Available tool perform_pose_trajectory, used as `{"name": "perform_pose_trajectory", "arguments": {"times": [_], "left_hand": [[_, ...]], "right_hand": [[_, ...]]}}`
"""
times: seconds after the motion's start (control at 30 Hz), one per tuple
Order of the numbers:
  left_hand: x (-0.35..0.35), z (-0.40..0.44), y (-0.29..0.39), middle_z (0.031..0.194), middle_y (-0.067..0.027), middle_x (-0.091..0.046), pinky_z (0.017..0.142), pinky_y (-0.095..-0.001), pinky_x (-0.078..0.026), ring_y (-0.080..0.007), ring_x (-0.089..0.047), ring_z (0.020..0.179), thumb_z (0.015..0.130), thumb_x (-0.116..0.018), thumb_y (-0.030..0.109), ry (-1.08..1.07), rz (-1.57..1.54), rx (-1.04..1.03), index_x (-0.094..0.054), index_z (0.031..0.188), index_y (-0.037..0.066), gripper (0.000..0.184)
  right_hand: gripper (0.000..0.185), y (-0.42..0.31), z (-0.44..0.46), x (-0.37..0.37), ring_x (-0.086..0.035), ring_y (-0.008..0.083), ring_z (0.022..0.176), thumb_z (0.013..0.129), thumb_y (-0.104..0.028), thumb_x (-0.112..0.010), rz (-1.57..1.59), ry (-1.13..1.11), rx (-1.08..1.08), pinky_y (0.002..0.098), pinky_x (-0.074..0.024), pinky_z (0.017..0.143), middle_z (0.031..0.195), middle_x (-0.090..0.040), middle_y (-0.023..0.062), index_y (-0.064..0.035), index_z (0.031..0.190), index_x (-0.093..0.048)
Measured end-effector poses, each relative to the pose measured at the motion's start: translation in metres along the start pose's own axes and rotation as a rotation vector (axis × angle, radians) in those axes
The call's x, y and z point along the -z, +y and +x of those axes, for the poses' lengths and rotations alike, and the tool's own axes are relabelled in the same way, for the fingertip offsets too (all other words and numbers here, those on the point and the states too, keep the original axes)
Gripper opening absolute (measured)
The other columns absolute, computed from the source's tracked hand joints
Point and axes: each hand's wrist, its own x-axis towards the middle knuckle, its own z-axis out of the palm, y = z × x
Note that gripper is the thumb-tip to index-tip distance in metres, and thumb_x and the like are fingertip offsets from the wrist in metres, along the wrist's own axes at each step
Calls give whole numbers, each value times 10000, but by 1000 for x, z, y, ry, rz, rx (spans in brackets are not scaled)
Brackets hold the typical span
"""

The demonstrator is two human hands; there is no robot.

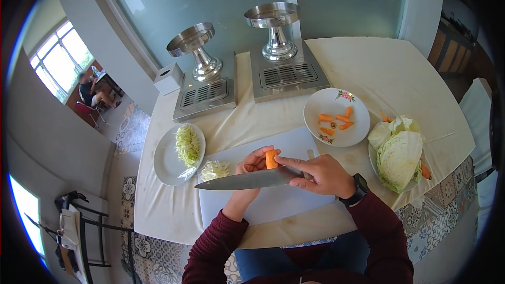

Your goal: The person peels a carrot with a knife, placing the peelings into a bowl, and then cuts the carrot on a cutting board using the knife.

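Note:
My left hand [253,161] holds a short piece of carrot [271,159] upright above the white cutting board [294,144]. In my right hand [326,173] is a large kitchen knife [247,180], its blade pointing left across the front of my left hand. My right index finger reaches to the carrot piece and seems to touch it. A small heap of shredded cabbage [214,170] lies on the board, left of my left hand. The knife hides part of my left palm and wrist.
A plate [164,165] with shredded cabbage [187,145] stands left. A flowered bowl [342,100] holds several carrot pieces [344,125]. Cut cabbage [400,158] and carrots lie on a plate at right. Two metal stands [279,47] are at the back. A person [88,89] sits far left.

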Motion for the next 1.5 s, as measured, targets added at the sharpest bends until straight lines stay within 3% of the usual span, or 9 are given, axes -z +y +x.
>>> {"name": "perform_pose_trajectory", "arguments": {"times": [0.1, 0.33, 0.4, 0.53, 0.7, 0.83, 1.0, 1.4, 1.5], "left_hand": [[1, 0, 1, 1260, -152, -595, 946, -330, -519, -204, -621, 1094, 845, -738, 215, -4, 17, -4, -503, 1306, -6, 563], [-7, -2, 6, 1229, -135, -612, 929, -326, -527, -188, -618, 1094, 826, -760, 125, 41, 75, -36, -505, 1303, -11, 557], [-4, -7, -3, 1208, -117, -616, 892, -305, -532, -174, -622, 1063, 808, -779, 113, -44, 88, -75, -500, 1308, -13, 587], [-7, -7, -7, 1168, -72, -617, 816, -266, -523, -138, -619, 988, 788, -802, 135, -66, 15, -80, -488, 1326, -11, 639], [-6, -5, -6, 1221, -96, -586, 914, -294, -507, -158, -601, 1058, 826, -740, 35, -61, 2, -103, -441, 1359, -15, 613], [-4, -6, -2, 1291, -120, -562, 964, -312, -494, -188, -597, 1116, 856, -683, -11, -30, 141, -36, -439, 1370, 0, 569], [-5, -3, -2, 1294, -127, -574, 937, -321, -516, -187, -599, 1123, 881, -660, 45, 17, 91, -39, -470, 1352, 11, 509], [-9, -5, 4, 1310, -136, -560, 969, -320, -490, -209, -561, 1189, 855, -640, -23, 34, 187, -60, -480, 1327, -1, 498], [-10, -7, 4, 1295, -122, -569, 942, -303, -499, -193, -584, 1134, 862, -605, -63, 28, 201, -85, -481, 1326, -6, 484]], "right_hand": [[548, 0, 0, 0, -594, 272, 560, 907, -411, -604, -39, -44, -13, 338, -476, 555, 853, -688, 107, -207, 1405, -495], [501, -2, 2, -1, -577, 272, 536, 936, -409, -559, -34, -31, -18, 345, -462, 538, 718, -642, 100, -225, 1399, -502], [496, 8, 2, -5, -548, 271, 485, 951, -426, -529, 6, 61, 11, 357, -433, 493, 610, -587, 99, -263, 1415, -476], [478, 11, 2, -1, -514, 264, 467, 964, -383, -525, 63, 56, -34, 351, -413, 496, 587, -544, 107, -256, 1422, -470], [494, 17, 3, -6, -464, 256, 446, 959, -346, -546, 292, 76, -86, 346, -392, 497, 553, -480, 105, -241, 1433, -456], [529, 4, 0, 5, -492, 277, 448, 947, -380, -559, 190, -22, -83, 360, -409, 496, 552, -510, 112, -238, 1442, -440], [572, 1, 0, 6, -523, 262, 468, 935, -404, -571, 117, -75, -43, 331, -443, 527, 586, -568, 89, -186, 1447, -436], [495, 1, 1, -2, -532, 274, 466, 939, -424, -547, -30, 13, 3, 352, -430, 491, 608, -588, 89, -269, 1405, -491], [497, 1, 1, -2, -556, 276, 505, 935, -388, -564, -41, -19, -22, 352, -449, 527, 680, -623, 100, -204, 1394, -510]]}}
